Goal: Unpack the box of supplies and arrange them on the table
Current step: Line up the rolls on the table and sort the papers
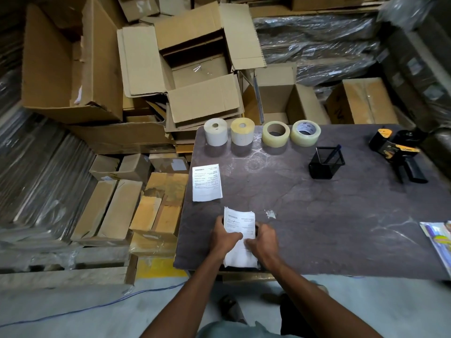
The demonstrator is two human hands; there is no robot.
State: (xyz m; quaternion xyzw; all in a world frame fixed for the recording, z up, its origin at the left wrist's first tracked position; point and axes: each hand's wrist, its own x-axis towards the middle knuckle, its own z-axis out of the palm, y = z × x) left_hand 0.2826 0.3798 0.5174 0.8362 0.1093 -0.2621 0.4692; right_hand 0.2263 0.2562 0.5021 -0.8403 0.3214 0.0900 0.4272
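A stack of white printed papers (239, 223) lies at the near edge of the dark table (317, 215). My left hand (225, 239) grips its left side and my right hand (263, 242) grips its right side. Another printed paper stack (207, 182) lies flat further left. Along the far edge stand two label rolls (216, 135) (242, 134) and two clear tape rolls (275, 134) (305, 132). A black mesh pen holder (324, 167) with a pen stands mid-table. A black and yellow tape dispenser (400, 152) lies at the far right.
An open empty cardboard box (195, 67) sits on a pile of cartons behind the table. More boxes and plastic-wrapped stacks fill the floor at left. A colourful booklet (439, 242) lies at the table's right edge. A paper scrap (270, 214) sticks to the table.
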